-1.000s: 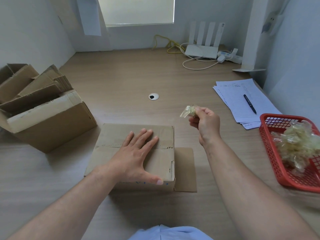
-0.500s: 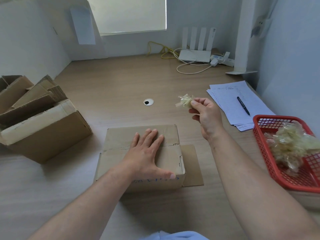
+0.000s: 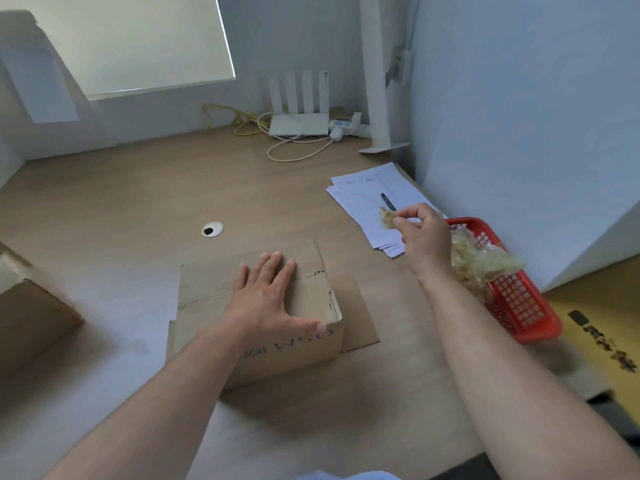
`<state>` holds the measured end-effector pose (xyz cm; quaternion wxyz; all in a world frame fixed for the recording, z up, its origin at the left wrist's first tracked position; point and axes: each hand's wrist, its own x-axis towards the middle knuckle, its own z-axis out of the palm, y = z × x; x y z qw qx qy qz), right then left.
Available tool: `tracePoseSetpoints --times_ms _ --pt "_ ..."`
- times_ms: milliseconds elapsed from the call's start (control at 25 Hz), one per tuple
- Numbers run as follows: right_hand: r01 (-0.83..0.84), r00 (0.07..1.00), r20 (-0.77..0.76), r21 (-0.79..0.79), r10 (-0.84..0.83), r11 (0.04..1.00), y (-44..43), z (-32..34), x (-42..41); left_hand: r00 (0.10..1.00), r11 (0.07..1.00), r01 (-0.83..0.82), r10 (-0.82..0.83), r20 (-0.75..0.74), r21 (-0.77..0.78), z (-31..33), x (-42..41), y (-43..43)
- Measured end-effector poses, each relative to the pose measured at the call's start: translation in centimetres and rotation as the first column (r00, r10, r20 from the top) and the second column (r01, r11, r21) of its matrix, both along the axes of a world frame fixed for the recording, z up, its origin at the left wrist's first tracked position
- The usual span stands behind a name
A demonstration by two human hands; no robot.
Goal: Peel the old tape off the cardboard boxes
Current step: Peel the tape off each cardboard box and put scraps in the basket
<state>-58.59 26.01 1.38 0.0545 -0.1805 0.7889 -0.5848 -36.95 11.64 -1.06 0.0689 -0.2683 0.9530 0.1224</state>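
Observation:
A small closed cardboard box (image 3: 207,296) with blue writing on its front lies on the wooden desk (image 3: 121,202). My left hand (image 3: 266,299) rests flat on its top, fingers spread. My right hand (image 3: 420,237) is raised to the right of the box and pinches a crumpled wad of clear yellowish tape (image 3: 387,218). Just right of that hand stands a red plastic basket (image 3: 519,306) holding a heap of peeled tape (image 3: 481,261).
Another cardboard box (image 3: 31,313) lies at the left edge. White papers (image 3: 363,199) with a pen (image 3: 388,201) lie behind my right hand. A router (image 3: 299,124) and cables sit at the back. A cable hole (image 3: 212,229) is in the desk. A yellow carton (image 3: 602,334) sits at the right.
My right hand has carried the tape wad to the right, close to the red basket. The view has swung right. My left hand has stayed on the box.

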Motion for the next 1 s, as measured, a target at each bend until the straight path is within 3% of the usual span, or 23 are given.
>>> tracePoseSetpoints --times_ms 160,280,480,760,840,1000 --pt "0.295 0.916 -0.307 0.075 -0.259 0.953 4.6 -0.6 -4.3 1.0 1.0 -0.011 0.011 -0.007 -0.015 -0.3 -1.9 0.4" --pt "0.435 0.855 -0.381 0.156 -0.352 0.887 7.5 -2.0 -6.5 1.0 1.0 -0.011 0.011 -0.005 -0.023 -0.5 -2.7 0.6" --pt "0.365 0.909 -0.387 0.562 -0.154 0.742 9.5 -5.7 -7.9 1.0 1.0 -0.023 0.022 -0.013 -0.02 -0.7 -2.9 0.7" --pt "0.232 0.955 -0.295 0.82 0.038 0.523 8.8 -7.5 -7.3 1.0 1.0 -0.024 0.023 -0.01 -0.019 -0.5 -2.8 0.7" --pt "0.256 0.941 -0.336 0.791 0.045 0.555 8.8 -7.3 -7.2 1.0 1.0 -0.022 0.021 -0.009 -0.018 -0.6 -2.7 0.7" --pt "0.293 0.927 -0.369 0.609 -0.064 0.737 9.6 -6.5 -7.0 1.0 1.0 -0.015 0.015 -0.011 -0.023 -0.7 -2.7 0.6"
